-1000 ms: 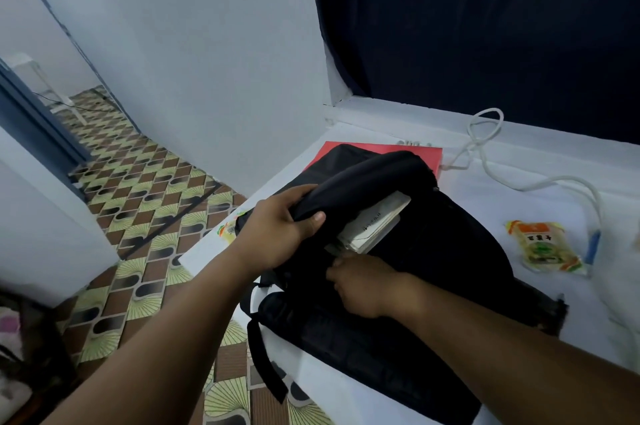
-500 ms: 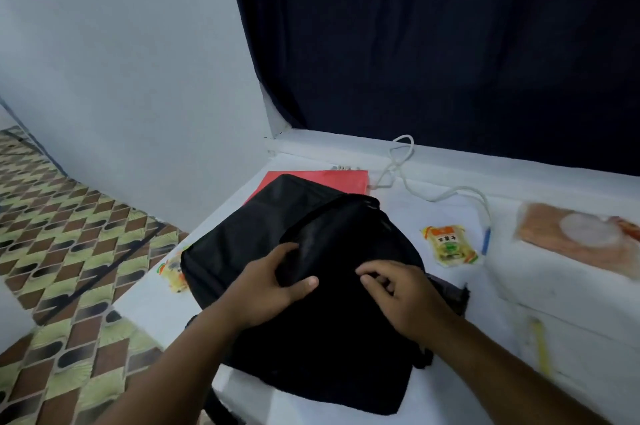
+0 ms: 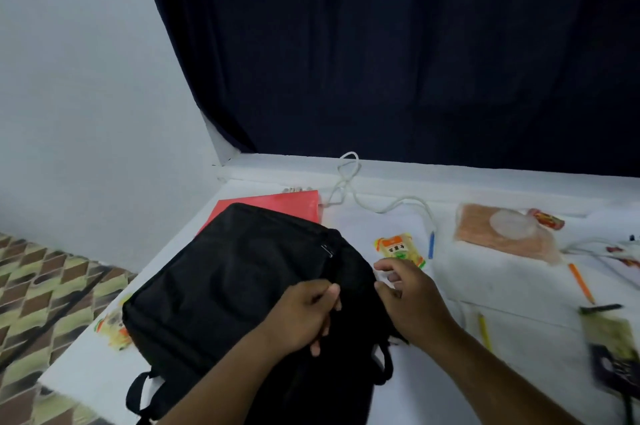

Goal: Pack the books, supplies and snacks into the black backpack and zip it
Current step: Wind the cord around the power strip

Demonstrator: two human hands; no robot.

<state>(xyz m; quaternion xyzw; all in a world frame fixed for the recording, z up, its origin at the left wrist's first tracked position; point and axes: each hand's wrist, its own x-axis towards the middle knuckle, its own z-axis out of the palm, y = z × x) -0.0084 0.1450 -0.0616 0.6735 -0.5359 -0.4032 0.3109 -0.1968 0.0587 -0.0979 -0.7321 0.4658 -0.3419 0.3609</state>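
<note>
The left hand (image 3: pixel 304 313) pinches the black backpack (image 3: pixel 235 286) fabric. The right hand (image 3: pixel 408 300) hovers beside it, fingers loosely spread.

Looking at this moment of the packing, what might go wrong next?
1. Items may be left out: a snack packet, a blue pen, an orange pencil and a red folder lie outside the black backpack.
2. Another snack packet lies at the table edge, partly under the backpack; shifting the bag could push it to the floor.
3. The left hand grips the fabric while the right hand hovers beside it; the zipper may snag.
</note>
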